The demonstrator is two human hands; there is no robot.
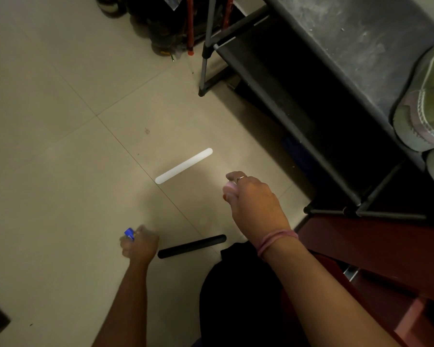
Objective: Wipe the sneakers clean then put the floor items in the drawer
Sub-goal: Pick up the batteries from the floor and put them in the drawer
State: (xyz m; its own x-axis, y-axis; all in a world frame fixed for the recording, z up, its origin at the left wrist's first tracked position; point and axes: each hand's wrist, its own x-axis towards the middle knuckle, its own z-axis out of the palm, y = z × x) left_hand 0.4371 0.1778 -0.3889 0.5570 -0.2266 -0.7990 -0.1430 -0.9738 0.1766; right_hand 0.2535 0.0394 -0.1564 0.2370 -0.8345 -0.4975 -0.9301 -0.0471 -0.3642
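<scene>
A flat white stick (183,166) lies on the tiled floor in the middle of the view. A black stick (192,246) lies nearer me, just right of my left hand. My left hand (139,244) is curled round a small blue item (129,233) close to the floor. Above the floor, near the white stick's lower end, my right hand (251,196) grips a small pale pink object (229,189). Pale sneakers (422,116) sit on top of the dark shoe rack (311,101) at the right.
The rack's metal legs (204,71) stand on the floor at the upper middle. Dark shoes and red poles (189,23) crowd the top edge. A dark red drawer unit (376,249) stands at the lower right. Bare tiles spread to the left.
</scene>
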